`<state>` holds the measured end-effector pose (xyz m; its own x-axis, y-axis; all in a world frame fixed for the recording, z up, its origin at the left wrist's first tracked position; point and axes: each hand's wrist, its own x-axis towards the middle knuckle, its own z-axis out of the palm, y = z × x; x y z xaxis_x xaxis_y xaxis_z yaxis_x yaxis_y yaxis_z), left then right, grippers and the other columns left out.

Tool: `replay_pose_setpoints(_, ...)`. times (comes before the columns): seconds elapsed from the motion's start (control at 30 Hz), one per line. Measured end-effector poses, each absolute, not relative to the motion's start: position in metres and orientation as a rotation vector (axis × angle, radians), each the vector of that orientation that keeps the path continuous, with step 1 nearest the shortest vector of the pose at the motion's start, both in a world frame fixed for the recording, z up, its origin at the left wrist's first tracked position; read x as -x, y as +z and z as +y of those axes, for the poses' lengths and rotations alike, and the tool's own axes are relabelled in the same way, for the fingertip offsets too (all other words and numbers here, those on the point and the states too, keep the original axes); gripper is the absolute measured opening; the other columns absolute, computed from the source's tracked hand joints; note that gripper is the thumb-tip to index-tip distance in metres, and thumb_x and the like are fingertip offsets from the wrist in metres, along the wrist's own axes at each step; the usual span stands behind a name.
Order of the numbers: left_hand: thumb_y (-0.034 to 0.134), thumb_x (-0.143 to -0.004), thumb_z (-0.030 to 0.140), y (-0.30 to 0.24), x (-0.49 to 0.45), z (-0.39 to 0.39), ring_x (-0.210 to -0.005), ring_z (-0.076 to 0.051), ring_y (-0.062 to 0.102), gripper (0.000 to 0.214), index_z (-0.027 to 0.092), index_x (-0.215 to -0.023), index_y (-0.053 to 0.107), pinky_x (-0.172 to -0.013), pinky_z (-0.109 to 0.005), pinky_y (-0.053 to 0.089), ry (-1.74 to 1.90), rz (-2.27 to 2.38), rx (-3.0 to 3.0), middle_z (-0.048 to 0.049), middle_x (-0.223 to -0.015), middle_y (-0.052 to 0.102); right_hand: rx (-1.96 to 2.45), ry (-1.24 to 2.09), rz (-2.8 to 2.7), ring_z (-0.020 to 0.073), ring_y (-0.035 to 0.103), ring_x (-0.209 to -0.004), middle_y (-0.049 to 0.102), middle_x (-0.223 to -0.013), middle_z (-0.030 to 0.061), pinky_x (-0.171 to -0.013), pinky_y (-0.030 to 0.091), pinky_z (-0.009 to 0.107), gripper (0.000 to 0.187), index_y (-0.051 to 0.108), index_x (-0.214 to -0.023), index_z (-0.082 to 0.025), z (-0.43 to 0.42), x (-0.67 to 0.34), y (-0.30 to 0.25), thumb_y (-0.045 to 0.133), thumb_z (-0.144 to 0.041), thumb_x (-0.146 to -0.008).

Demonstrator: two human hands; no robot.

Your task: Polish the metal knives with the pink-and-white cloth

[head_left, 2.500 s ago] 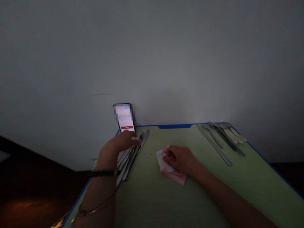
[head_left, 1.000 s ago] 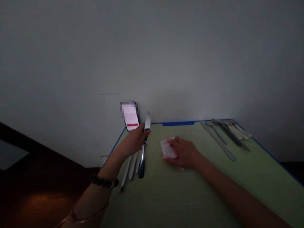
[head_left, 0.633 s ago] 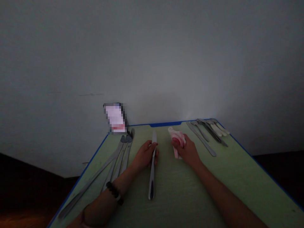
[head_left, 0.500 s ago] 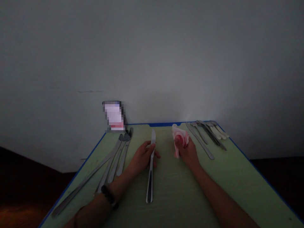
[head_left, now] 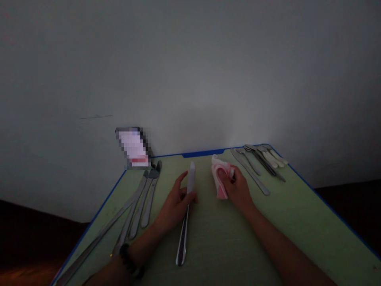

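A couple of seconds back the left hand [head_left: 175, 205] was over by the phone [head_left: 133, 147], down on the spare knives [head_left: 142, 203]. Now it's at centre with one knife [head_left: 183, 235] picked out. The cloth [head_left: 219, 179] was pressed flat under the right hand [head_left: 237, 190] then, and it's bunched up off the green worktop [head_left: 276, 226] now. In the last half second the cloth has closed in on the blade.

Left hand first: it's partly closed, thumb and curled fingers pinching the knife at the base of the blade, forefinger stretched loose beside it. The tip points to 12 o'clock and the handle runs back to 6 o'clock. Whether the handle end rests on the worktop is hard to say in this dim light. The spare knives lie at 9 o'clock of that hand, the phone at 11, propped against the wall [head_left: 190, 71].

Right hand: it's closed around the pink-and-white cloth, just beside the blade at its 3 o'clock, not quite touching. More cutlery [head_left: 263, 162] lies at 1 o'clock of it, near the far corner.
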<state>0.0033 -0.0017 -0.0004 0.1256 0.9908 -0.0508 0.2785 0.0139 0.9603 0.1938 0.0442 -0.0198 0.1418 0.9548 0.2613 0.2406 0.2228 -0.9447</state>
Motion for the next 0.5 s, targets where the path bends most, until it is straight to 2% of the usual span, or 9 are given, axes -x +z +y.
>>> replay_pose_setpoints(0.1, 0.048, -0.085, 0.034, -0.0015, -0.0023, -0.0023, -0.047, -0.009, 0.053, 0.059, 0.023, -0.136, 0.020, -0.044, -0.019, 0.042, 0.897, 1.271, -1.444, 0.0016, -0.076, 0.063, 1.219, 0.820, -1.350, 0.0135, 0.049, -0.061, 0.054, -0.070, 0.0007, -0.055, 0.039, 0.024, 0.034, 0.054, -0.086, -0.016, 0.0435, -0.1963, -0.0181, 0.051, -0.049, -0.077)
replay_pose_setpoints(0.2, 0.044, -0.086, 0.039, -0.0016, -0.0024, -0.0022, -0.043, -0.009, 0.052, 0.046, 0.019, -0.126, 0.036, -0.041, -0.020, 0.041, 0.905, 1.278, -1.438, -0.0013, -0.080, 0.064, 1.203, 0.837, -1.356, 0.0124, 0.047, -0.059, 0.053, -0.069, 0.0001, -0.054, 0.039, 0.024, 0.032, 0.054, -0.084, -0.018, 0.0427, -0.1967, -0.0162, 0.049, -0.048, -0.079)
replay_pose_setpoints(0.33, 0.042, -0.086, 0.044, 0.0003, -0.0053, -0.0008, -0.037, -0.010, 0.049, 0.034, 0.016, -0.102, 0.052, -0.036, -0.019, 0.038, 0.926, 1.311, -1.387, 0.0035, -0.057, 0.057, 1.195, 0.824, -1.436, 0.0116, 0.046, -0.056, 0.051, -0.066, -0.0011, -0.051, 0.037, 0.023, 0.029, 0.054, -0.084, -0.018, 0.0421, -0.1941, -0.0153, 0.052, -0.047, -0.078)
replay_pose_setpoints(0.5, 0.043, -0.086, 0.042, 0.0036, -0.0101, -0.0004, -0.033, -0.010, 0.045, 0.026, 0.018, -0.083, 0.052, -0.034, -0.017, 0.035, 0.952, 1.340, -1.392, 0.0072, -0.044, 0.048, 1.121, 0.903, -1.521, 0.0116, 0.051, -0.060, 0.055, -0.072, 0.0000, -0.054, 0.041, 0.023, 0.029, 0.052, -0.097, -0.019, 0.0461, -0.1935, -0.0213, 0.051, -0.042, -0.080)
